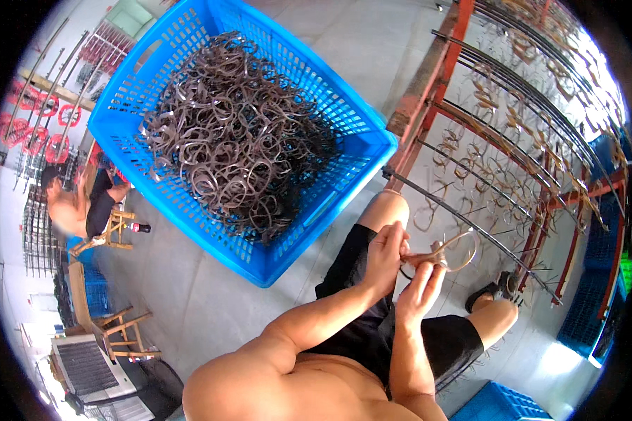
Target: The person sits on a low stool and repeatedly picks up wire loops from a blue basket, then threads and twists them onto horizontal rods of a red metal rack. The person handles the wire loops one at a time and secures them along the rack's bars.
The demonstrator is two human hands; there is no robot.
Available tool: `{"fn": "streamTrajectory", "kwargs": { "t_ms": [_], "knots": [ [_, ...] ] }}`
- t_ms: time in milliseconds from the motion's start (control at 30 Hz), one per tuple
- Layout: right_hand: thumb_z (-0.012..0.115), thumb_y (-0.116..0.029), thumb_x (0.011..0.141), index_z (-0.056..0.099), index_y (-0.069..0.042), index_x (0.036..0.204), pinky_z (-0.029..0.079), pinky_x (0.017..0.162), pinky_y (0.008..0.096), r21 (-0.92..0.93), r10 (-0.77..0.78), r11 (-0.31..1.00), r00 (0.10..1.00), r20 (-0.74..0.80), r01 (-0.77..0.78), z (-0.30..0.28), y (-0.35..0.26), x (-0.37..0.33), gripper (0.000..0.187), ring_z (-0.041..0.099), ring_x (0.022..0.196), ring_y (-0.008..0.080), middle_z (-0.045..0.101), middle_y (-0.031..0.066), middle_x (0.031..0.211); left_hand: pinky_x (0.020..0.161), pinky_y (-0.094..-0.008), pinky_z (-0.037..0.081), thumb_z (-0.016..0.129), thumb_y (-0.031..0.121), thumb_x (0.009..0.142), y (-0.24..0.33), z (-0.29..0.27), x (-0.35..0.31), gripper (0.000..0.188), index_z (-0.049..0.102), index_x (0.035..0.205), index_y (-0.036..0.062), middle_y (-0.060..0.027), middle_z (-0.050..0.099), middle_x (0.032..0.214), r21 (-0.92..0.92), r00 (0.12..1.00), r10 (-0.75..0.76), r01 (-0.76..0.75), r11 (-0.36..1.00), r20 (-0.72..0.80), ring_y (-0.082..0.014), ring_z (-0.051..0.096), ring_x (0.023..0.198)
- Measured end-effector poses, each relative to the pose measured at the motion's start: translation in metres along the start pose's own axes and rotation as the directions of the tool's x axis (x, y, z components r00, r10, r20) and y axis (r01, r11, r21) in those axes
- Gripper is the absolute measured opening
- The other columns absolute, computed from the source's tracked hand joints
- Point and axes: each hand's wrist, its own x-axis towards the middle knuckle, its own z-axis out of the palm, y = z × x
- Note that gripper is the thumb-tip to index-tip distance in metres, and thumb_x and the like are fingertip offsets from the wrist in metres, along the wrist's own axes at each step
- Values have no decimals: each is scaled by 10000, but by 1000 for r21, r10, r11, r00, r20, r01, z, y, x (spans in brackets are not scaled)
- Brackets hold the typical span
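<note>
Head view: left unit of fisheye pair, worn on head. Aim: down past wearer's torso (pixel 330 382) at lower edge. Range: close to left hand (pixel 385 258) and right hand (pixel 421 289), right of centre. Blue crate (pixel 123 130) seen from above. Field wide; rack (pixel 423 98) bowed toward dark circular rim.

No readable text, no legible labels, numbers or signs

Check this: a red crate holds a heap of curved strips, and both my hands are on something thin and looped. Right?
Wrong colour: in the head view, the crate is blue. It holds curved strips; your left hand and right hand are on the looped thing.
</note>
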Motion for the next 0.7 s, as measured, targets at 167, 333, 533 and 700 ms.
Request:
{"fn": "streamTrajectory", "kwargs": {
  "t_ms": [167,333,533,700],
  "knots": [
    [402,-187,957,459,57,1091,439,551,255,277,64,961,978,-198,-7,-135,-24,39,284,401,491,107,363,-3,577,765,-428,400,645,159,739,55,-48,43,238,578,911,10,-168,585,870,898,659,702,-435,64,270,-327,531,811],
    [416,-203,953,495,-7,924,432,554,251,163,120,984,928,-352,-65,-211,-46,49,213,474,535,118,467,31,586,766,-369,439,583,186,859,71,-130,62,193,574,926,5,-109,570,867,812,864,494,-357,462,99,-215,551,872],
    [407,-209,962,460,3,960,438,676,276,187,58,978,984,166,-89,-110,-13,13,218,505,725,136,526,71,798,730,-315,496,607,122,835,14,42,-66,323,491,1106,-11,-121,604,913,408,668,132,-586,700,733,-203,605,787],
    [560,-163,861,445,48,1084,397,765,414,-520,-13,850,985,-171,-80,-121,-29,9,327,474,908,319,459,211,1028,619,-323,505,586,57,849,21,20,-49,157,584,991,-9,-146,646,810,452,616,125,-687,569,778,-239,651,714]
  ]
}}
